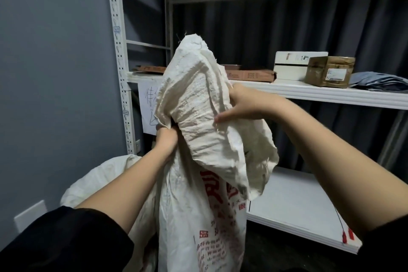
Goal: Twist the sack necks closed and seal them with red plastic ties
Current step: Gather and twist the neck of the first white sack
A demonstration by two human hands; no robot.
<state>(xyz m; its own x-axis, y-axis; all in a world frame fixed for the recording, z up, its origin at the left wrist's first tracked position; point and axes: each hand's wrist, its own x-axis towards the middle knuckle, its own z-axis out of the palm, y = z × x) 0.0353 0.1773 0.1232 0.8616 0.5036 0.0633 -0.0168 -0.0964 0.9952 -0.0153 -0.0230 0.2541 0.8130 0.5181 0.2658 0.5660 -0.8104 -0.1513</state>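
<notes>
Woven white plastic — the sack (198,216) stands upright at frame centre, long axis vertical, its loose neck (198,86) rising and flopping over toward the right. Red print runs down its front; what fills it is hidden. Left hand (166,139) clenches the neck from below, fingers buried in cloth. Right hand (242,104) grips the upper fold, thumb across it. Red ties (346,236) lie lower right on a white shelf (298,205), partly cut off by the forearm. Second sack (95,181) slumps behind, lower left.

Both arms raised, left hand (166,137) clenched, right hand (240,104) gripping
</notes>
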